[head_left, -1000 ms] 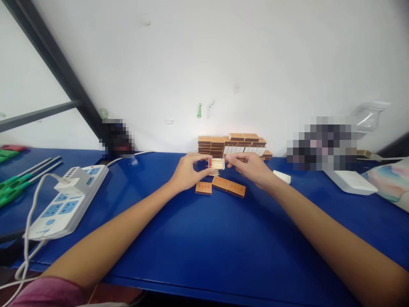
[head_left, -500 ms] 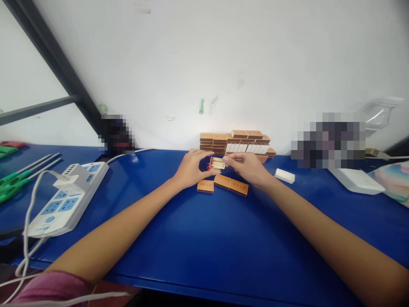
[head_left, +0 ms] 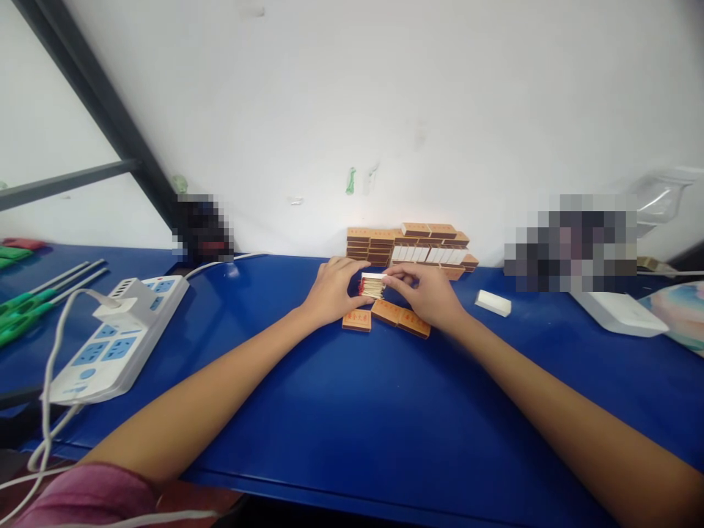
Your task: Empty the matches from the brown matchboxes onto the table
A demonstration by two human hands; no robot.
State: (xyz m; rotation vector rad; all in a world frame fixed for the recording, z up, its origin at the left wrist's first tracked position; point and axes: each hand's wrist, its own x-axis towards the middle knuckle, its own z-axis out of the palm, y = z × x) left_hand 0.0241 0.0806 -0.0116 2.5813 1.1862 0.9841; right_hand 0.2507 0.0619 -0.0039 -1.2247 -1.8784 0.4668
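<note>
An open matchbox tray, full of red-tipped matches, is sitting between both hands near the middle of the desk's far edge, low over the blue top. The left hand is pinching the tray's left end, thumb and fingers closed on it. The right hand is gripping its right end from above, fingers curled on the tray.

Just in front of the tray, three closed orange matchboxes are lying flat in a row on the desk, the rightmost one partly under the right hand. Behind the hands, a stack of matchboxes is leaning against the wall at the far edge. A small white box is lying to the right of the right hand, apart from it. Further right, a flat white device is resting near the far right corner. Toward the left edge, a white power strip with blue sockets is lying with a plug in it, and green-handled tools are lying beyond it.
</note>
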